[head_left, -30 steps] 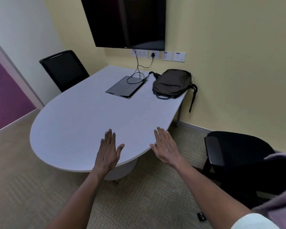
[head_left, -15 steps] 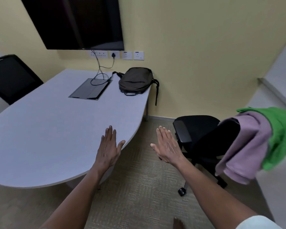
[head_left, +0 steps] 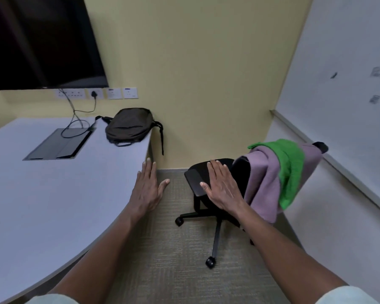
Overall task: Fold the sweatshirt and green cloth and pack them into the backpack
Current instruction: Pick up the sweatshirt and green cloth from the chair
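Observation:
A lilac sweatshirt (head_left: 264, 183) hangs over the back of a black office chair (head_left: 201, 172) at the right, with a green cloth (head_left: 291, 170) draped on top of it. A dark backpack (head_left: 128, 125) lies closed at the far corner of the white table (head_left: 42, 194). My left hand (head_left: 146, 189) is held out flat over the table's right edge, fingers straight, holding nothing. My right hand (head_left: 223, 187) is stretched out flat in the air in front of the chair, just left of the sweatshirt and apart from it.
A grey cable hatch (head_left: 57, 144) is set in the table, with a cord (head_left: 75, 119) running up to wall sockets under a dark screen (head_left: 37, 40). A whiteboard (head_left: 349, 73) covers the right wall. Carpet floor lies between table and chair.
The view has swung right, so the chair with the sweatshirt and green cloth now sits near centre. Both hands stay flat and empty; the right hand now lies close to the sweatshirt.

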Motion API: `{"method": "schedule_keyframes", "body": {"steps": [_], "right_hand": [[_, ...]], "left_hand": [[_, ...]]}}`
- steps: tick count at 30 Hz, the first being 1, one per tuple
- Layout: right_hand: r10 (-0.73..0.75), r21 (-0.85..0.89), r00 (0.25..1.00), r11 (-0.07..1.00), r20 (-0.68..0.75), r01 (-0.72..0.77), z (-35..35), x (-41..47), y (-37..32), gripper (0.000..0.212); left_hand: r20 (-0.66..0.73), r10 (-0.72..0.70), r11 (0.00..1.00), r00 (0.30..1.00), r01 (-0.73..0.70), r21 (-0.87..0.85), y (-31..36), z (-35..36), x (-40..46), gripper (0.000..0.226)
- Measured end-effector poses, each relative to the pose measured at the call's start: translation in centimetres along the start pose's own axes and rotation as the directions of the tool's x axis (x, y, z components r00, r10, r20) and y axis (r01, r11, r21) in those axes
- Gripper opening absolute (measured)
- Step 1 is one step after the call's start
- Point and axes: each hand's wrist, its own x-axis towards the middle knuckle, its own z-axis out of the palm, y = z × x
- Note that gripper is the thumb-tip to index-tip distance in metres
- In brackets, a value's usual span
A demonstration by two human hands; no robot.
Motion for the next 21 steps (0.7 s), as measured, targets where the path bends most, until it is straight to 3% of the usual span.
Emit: {"method": "schedule_keyframes", "body": {"steps": [16, 21], "right_hand": [[0.192, -0.018, 0.970, 0.980, -0.151, -0.197, -4.5, -1.3, 19.3, 0.072], [0.266, 0.017, 0.948, 0.963, -0.173, -0.268, -4.3, -2.0, 25.2, 0.073]], "left_hand": [[0.004, 0.189, 0.982, 0.982, -0.189, -0.001, 20.5, 4.8, 9.7, 0.098], [0.081, 0.184, 0.982, 0.980, -0.180, -0.056, 26.2, 7.0, 12.2, 0.085]]}}
